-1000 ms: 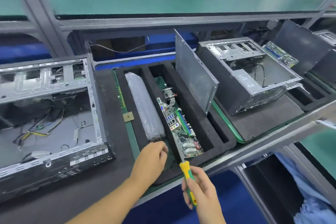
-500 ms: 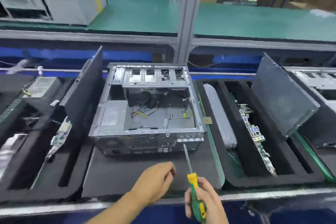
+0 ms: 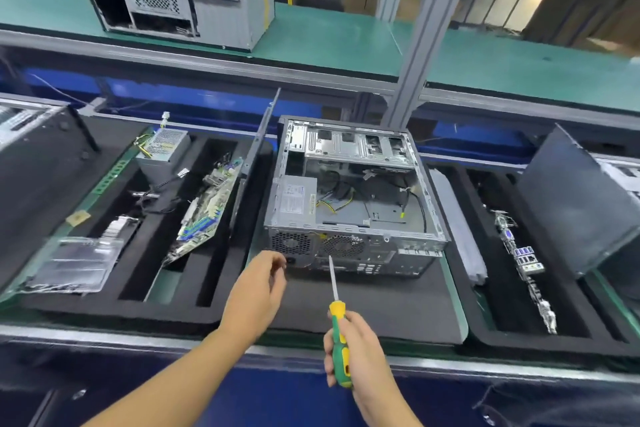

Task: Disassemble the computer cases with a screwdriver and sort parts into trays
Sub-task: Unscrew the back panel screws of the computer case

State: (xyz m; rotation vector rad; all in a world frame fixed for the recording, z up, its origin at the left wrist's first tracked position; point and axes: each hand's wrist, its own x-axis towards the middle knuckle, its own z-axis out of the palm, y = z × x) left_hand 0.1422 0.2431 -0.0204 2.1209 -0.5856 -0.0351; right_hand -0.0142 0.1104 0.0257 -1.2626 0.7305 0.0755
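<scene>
Foam mat (image 3: 381, 308), computer case (image 3: 353, 198) at twelve o'clock; right hand (image 3: 362, 360) clenching screwdriver (image 3: 336, 329), tip forward for unscrewing; left hand (image 3: 256, 291) slack, empty.

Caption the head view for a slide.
Right hand points a yellow-green screwdriver at the rear of an open computer case; left hand hovers beside it, foam tray at left.

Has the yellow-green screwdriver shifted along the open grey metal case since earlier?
Yes: the screwdriver moved left along the case, tip now at its fan grille.
</scene>
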